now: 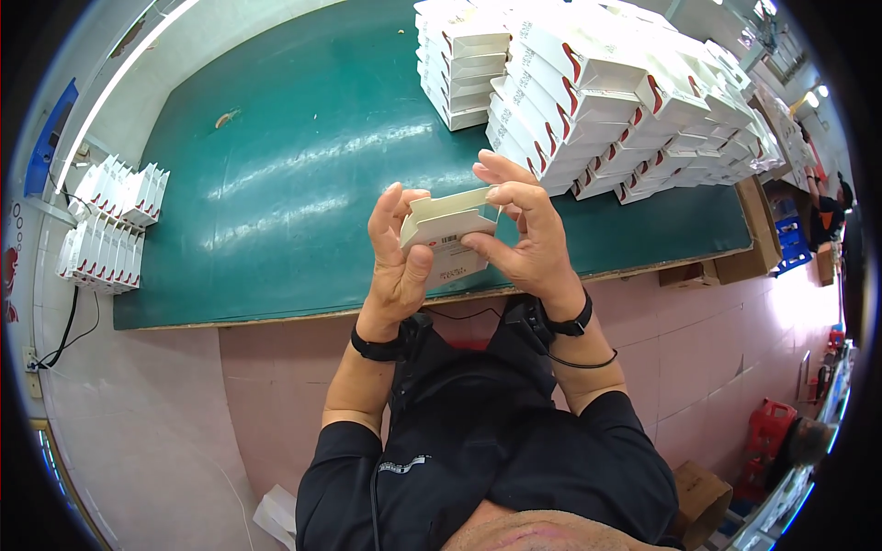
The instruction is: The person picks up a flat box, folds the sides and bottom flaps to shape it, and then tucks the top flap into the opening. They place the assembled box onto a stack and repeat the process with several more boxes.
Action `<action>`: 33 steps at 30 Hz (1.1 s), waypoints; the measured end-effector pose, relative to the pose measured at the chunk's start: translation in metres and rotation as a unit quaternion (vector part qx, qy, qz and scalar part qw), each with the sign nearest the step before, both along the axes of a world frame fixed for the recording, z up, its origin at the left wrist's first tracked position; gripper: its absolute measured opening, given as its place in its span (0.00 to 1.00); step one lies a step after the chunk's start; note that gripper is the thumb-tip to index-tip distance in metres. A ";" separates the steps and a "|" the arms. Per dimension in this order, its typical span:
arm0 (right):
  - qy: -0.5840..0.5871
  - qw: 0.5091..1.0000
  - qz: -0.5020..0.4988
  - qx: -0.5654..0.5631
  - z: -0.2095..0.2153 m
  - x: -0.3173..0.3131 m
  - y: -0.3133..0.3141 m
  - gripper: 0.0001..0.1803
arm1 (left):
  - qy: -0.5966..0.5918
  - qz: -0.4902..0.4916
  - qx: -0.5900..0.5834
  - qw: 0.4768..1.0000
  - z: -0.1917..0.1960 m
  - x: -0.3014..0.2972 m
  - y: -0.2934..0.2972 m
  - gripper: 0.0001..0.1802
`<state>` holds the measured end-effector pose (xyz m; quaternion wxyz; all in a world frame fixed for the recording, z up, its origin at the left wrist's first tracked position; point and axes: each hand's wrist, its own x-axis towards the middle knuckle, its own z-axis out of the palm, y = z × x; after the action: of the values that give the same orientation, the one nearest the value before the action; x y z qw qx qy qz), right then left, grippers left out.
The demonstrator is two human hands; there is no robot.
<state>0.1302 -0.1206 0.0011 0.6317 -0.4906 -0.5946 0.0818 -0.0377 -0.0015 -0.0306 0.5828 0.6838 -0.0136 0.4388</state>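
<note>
Above the near edge of the green tabletop (303, 184), both hands grip a small white carton (447, 231), left hand (397, 262), right hand (524, 241); folding step, flap tuck likely next.

Counter (303, 184): green top, glossy, with a pale wooden front edge. At the far right a large heap of folded white cartons with red marks (634, 101) rests directly on it, and just beside that, to the left, a neater stack of the same cartons (462, 64). A small brownish scrap (226, 118) lies alone near the far left corner, well apart from both.
</note>
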 end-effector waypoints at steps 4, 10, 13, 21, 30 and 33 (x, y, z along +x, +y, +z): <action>-0.008 1.000 0.010 0.001 0.000 -0.001 0.000 0.33 | -0.044 -0.019 0.013 0.999 0.005 0.004 0.005 0.34; 0.035 0.998 0.043 0.017 -0.004 -0.001 -0.001 0.30 | -0.043 0.008 0.011 0.999 0.010 0.003 0.009 0.19; 0.053 0.997 0.048 0.041 -0.007 -0.002 0.001 0.29 | -0.068 0.015 -0.017 0.997 0.009 0.007 0.011 0.19; -0.007 0.996 -0.083 0.040 0.003 -0.007 -0.002 0.22 | -0.085 0.028 -0.030 0.996 0.007 0.009 0.011 0.20; -0.101 0.989 -0.104 -0.034 0.030 -0.003 -0.012 0.12 | -0.034 0.011 0.062 0.997 0.014 0.001 0.017 0.26; -0.088 0.991 -0.094 -0.037 0.027 0.002 -0.016 0.11 | 0.008 -0.035 0.097 0.995 0.027 -0.015 0.028 0.27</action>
<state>0.1317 -0.1367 0.0285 0.5631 -0.5723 -0.5961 0.0006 -0.0523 0.0266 -0.0036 0.5290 0.7395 -0.0757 0.4095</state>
